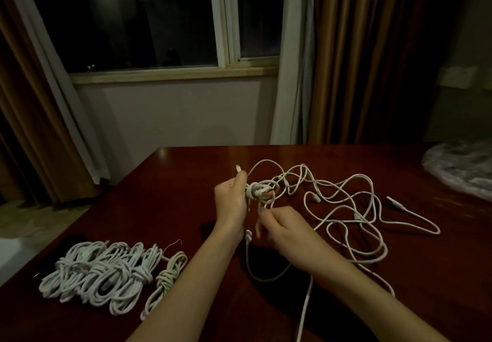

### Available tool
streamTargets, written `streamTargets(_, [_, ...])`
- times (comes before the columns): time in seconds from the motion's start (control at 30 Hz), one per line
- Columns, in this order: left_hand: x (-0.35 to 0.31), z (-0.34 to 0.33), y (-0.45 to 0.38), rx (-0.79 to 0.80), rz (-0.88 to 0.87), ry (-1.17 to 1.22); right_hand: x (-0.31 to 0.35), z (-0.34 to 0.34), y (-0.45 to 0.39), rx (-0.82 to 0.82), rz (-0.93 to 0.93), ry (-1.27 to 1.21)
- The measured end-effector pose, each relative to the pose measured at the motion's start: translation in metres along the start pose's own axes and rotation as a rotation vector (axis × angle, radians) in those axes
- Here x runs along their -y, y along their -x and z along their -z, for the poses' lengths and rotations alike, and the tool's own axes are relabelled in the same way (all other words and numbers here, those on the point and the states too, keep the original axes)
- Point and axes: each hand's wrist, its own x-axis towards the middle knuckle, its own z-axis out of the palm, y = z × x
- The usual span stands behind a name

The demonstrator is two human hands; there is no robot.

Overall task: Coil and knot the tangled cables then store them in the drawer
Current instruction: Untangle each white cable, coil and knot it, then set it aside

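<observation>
Bundles of coiled and knotted white cable [106,272] lie side by side at the left of the dark wooden table [170,182], near its edge, each cinched round its middle by its own wrap; they look finished and would lift easily by that waist. Just right of them, held above the table, the left hand [231,197] has its fingers curled round a small half-made coil [259,191], with a plug end [237,167] poking up past the fingers. Below and to the right, the right hand [281,226] pinches a strand that hangs from that coil, thumb and fingertips closed together on it. Further right, the loose tangled cable [346,208] sprawls in open loops across the table, one plug lying at its far right. By the look of it the cable is light, thin and limp, with a little spring in it, so loops will likely slacken unless the wrap is kept under the thumb. The best hold seems to be at the coil's wrapped middle, with the free strand drawn by the cord itself, not by the plug. No drawer is in view.
</observation>
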Motion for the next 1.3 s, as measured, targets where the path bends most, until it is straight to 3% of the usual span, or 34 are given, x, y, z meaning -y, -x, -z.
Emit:
streamTargets(0.13, [0.002,0.001,0.003,-0.016,-0.279,-0.306,0.003,-0.007,0.002,0.071,0.057,0.203])
streamTargets(0.23, [0.011,0.004,0.001,0.02,-0.439,-0.479,0.008,0.002,0.005,0.087,0.072,0.201])
streamTargets(0.5, [0.015,0.0,0.003,0.231,-0.6,-0.473,-0.007,0.036,-0.008,-0.242,0.123,0.121])
streamTargets(0.63, [0.011,-0.003,0.006,0.269,-0.502,-0.33,-0.013,0.04,-0.008,-0.248,0.047,-0.133])
streamTargets(0.9, [0.006,-0.002,0.009,0.246,-0.453,-0.187,-0.015,0.025,-0.009,-0.024,-0.248,-0.794])
streamTargets(0.97, [0.007,-0.002,0.008,0.239,-0.396,-0.182,-0.019,0.023,-0.011,-0.091,-0.182,-0.723])
streamTargets(1.07, [0.008,-0.007,0.013,0.241,-0.148,-0.152,-0.025,0.027,-0.01,-0.281,0.016,-0.298])
streamTargets(1.17, [0.007,-0.008,0.013,0.353,0.079,-0.065,-0.033,0.031,-0.009,-0.427,0.161,0.0])
streamTargets(1.3, [0.006,-0.007,0.01,0.421,0.153,0.028,-0.04,0.031,-0.012,-0.507,0.232,0.158])
